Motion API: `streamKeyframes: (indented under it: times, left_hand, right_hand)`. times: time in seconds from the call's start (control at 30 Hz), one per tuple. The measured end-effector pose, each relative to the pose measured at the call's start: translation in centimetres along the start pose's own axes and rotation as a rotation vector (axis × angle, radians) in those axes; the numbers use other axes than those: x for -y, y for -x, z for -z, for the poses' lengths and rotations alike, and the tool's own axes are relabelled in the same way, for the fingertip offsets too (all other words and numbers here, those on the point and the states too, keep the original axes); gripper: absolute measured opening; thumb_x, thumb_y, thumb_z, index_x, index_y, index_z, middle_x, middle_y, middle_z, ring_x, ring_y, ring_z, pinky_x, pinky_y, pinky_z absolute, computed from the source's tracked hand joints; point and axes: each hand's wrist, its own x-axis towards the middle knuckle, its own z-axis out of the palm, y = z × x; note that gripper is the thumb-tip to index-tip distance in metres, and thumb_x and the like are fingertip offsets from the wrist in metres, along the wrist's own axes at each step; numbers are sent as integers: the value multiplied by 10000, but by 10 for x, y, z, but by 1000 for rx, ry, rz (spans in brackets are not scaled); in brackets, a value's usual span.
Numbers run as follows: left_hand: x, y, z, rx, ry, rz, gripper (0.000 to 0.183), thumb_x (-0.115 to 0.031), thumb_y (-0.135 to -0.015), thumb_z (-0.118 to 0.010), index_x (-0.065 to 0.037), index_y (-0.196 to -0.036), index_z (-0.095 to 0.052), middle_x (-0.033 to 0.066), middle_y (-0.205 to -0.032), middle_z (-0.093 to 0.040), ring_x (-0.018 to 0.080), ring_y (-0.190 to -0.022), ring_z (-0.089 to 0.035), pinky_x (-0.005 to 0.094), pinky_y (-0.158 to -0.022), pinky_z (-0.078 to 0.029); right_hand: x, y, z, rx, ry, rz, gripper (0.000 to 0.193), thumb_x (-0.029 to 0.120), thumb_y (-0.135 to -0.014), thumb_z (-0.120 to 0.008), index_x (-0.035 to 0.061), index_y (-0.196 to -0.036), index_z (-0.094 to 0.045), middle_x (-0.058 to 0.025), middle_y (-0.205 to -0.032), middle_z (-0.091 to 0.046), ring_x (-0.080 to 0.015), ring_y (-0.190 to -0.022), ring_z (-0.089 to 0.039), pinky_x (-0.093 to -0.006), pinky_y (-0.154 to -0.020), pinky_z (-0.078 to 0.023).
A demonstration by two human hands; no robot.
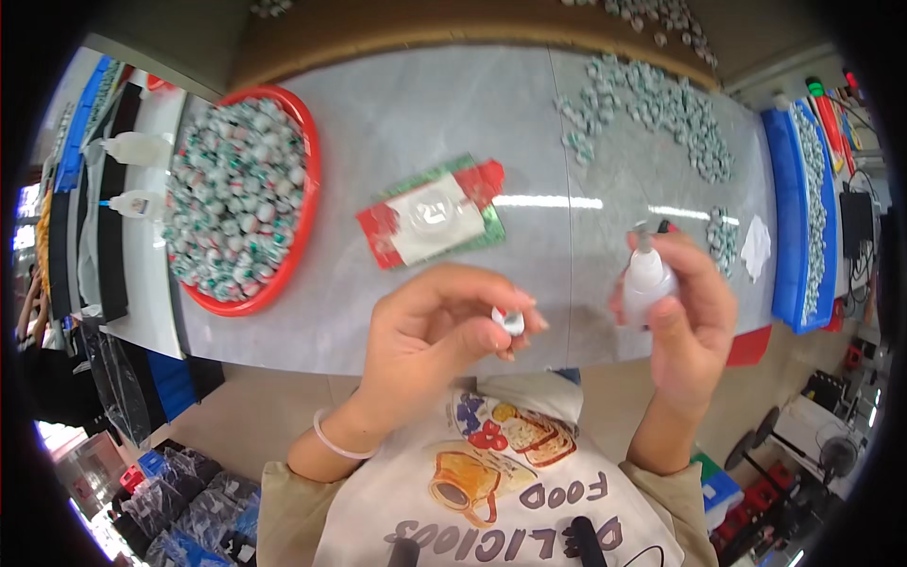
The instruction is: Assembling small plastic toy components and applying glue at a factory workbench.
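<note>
Bottle (650,289) in right hand (697,326), basin (310,180) of pieces (236,198)

Grey worktable (515,113), smooth top, two bright light streaks (548,201) reflected across it. Brown ledge (397,30) along its far edge. Floor (293,392) pale beige, slightly glossy. Right: white-topped stand (789,449), dark round fan-like object (838,455) beside it. Lower left: dark plastic-wrapped bundles (203,491), heaped. Left rim glares white; window or lamp, cannot tell.

left grip (425,326) pinching small white piece (512,324); right grip (694,326) holding white bottle (648,282)
</note>
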Motion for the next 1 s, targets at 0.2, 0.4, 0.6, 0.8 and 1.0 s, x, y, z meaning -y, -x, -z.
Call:
streamKeyframes:
  times: [0.2,0.4,0.6,0.8,1.0]
  left_hand:
    - [13,-2,-3,55,67,42,225,-40,-800,-595,31,-999,-517,105,-969,-561,198,-894,-580,280,-749,-450]
    - [22,0,3,92,-65,-14,238,-34,-781,-614,24,-992,-519,103,-941,-573,197,-887,-582,279,-749,-438]
    - [21,-1,-1,85,-59,-13,240,-23,-772,-620,35,-981,-518,115,-944,-572,194,-864,-584,279,-732,-457]
    - [21,-3,-5,-28,-185,-14,290,-157,-757,-662,16,-918,-495,137,-851,-580,199,-756,-595,275,-663,-483]
    - [20,-4,-6,-24,-156,-1,287,-156,-752,-667,19,-905,-499,140,-836,-580,208,-756,-599,295,-683,-487]
  right_hand:
    - [11,6,24,-10,-42,109,448,102,-610,-738,-57,-971,-525,-115,-815,-562,-212,-800,-564,-270,-672,-437]
    - [14,8,13,-129,167,112,533,401,-674,-700,-30,-909,-492,-136,-816,-531,-171,-776,-489,-238,-678,-386]
    - [17,5,16,76,375,394,470,351,-730,-643,-47,-941,-508,-135,-785,-536,-154,-638,-471,-258,-577,-382]
    - [45,11,12,373,854,443,548,437,-703,-668,-4,-995,-525,-126,-795,-564,-155,-569,-421,-256,-483,-329]
    - [44,19,10,324,907,533,618,427,-607,-737,10,-1011,-525,-136,-836,-583,-141,-548,-423,-245,-454,-314]
